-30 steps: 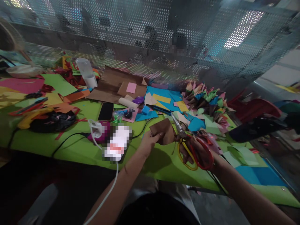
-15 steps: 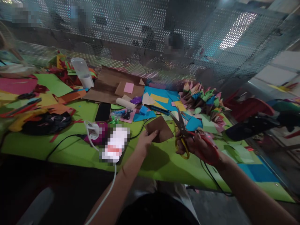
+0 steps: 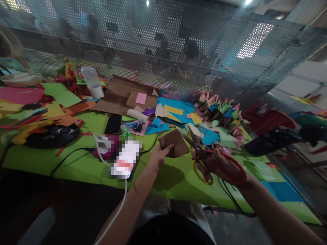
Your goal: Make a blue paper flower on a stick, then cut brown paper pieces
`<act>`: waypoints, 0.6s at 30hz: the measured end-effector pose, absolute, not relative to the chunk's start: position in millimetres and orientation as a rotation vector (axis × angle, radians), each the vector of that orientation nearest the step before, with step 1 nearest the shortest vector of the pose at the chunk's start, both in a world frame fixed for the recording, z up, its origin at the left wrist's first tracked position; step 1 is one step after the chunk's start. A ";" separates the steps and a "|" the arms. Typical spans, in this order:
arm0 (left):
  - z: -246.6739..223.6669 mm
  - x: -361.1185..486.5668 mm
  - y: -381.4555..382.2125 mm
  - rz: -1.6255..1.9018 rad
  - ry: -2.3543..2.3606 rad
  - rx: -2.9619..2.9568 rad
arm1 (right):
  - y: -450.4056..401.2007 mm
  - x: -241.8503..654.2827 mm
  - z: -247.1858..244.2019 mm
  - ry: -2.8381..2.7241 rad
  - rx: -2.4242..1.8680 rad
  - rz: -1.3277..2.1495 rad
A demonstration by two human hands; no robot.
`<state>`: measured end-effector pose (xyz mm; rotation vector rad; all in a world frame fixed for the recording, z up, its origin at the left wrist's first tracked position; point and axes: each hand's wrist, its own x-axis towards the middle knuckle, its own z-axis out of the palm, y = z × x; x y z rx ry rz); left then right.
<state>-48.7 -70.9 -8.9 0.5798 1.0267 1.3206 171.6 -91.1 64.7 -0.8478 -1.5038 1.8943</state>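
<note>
My left hand pinches a squarish piece of brown paper at its near left edge, thumb on top, above the green table cover. To its right, my right hand is wrapped round a pair of scissors with one yellow and one red handle loop. The blades are apart and point up and to the left, close to the paper's right corner. Some of my right fingers are hidden behind the handles.
A lit phone with a white cable lies left of my left arm, beside a purple power block and a dark phone. Paper flowers stand at the back right. Brown paper sheets and a bottle are behind.
The scissors have spread wider and their handle loops have moved apart. The brown paper stays in my left hand at nearly the same place. The view has shifted slightly.
</note>
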 end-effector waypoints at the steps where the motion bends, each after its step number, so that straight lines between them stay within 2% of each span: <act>1: -9.0 -48.8 -70.8 1.319 1.029 0.579 | -90.9 173.0 63.1 -1.494 -0.853 1.898; 18: -2.4 -49.6 -75.2 1.303 1.001 0.597 | -95.6 171.4 71.4 -1.468 -0.928 1.867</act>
